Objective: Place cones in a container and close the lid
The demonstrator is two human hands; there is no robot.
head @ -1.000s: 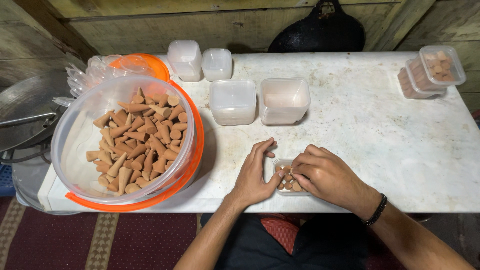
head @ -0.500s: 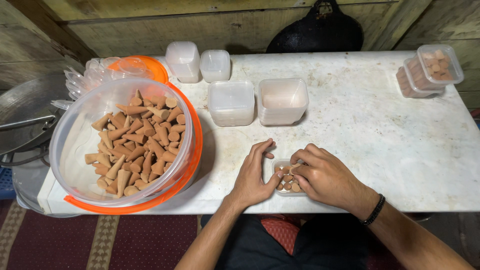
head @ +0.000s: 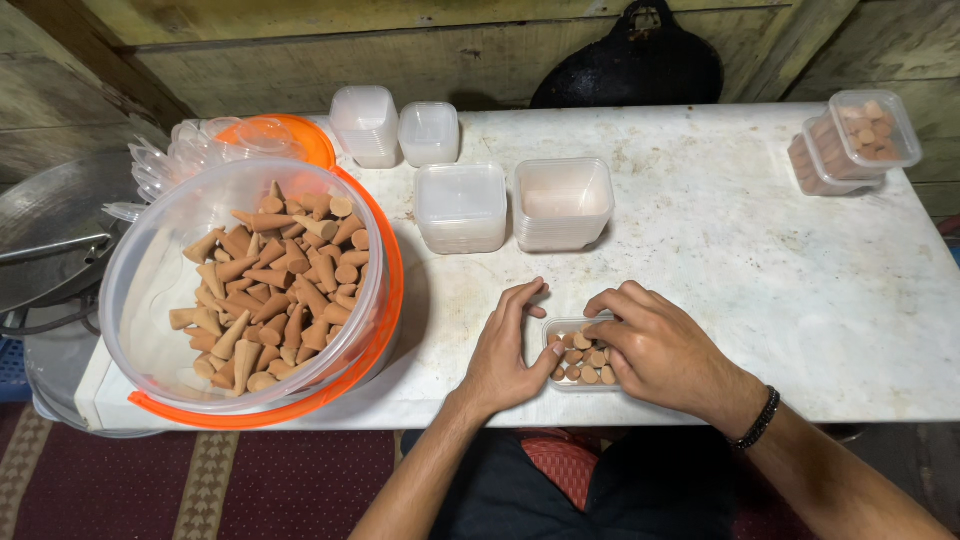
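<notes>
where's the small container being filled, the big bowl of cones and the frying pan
small container point(head: 580, 362), head view, cones inside it
big bowl point(head: 140, 300), head view, bare inner wall
frying pan point(head: 640, 70), head view, dark underside

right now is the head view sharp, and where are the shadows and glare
Head view: sharp throughout, the brown cone pieces in the large clear plastic bowl crisp; soft light, with a dark shadow right of the orange-rimmed tub on the worn white table; mild glare on the bowl's rim; straight edges bow slightly near the corners; left hand and right hand unblurred at the small clear tray.
</notes>
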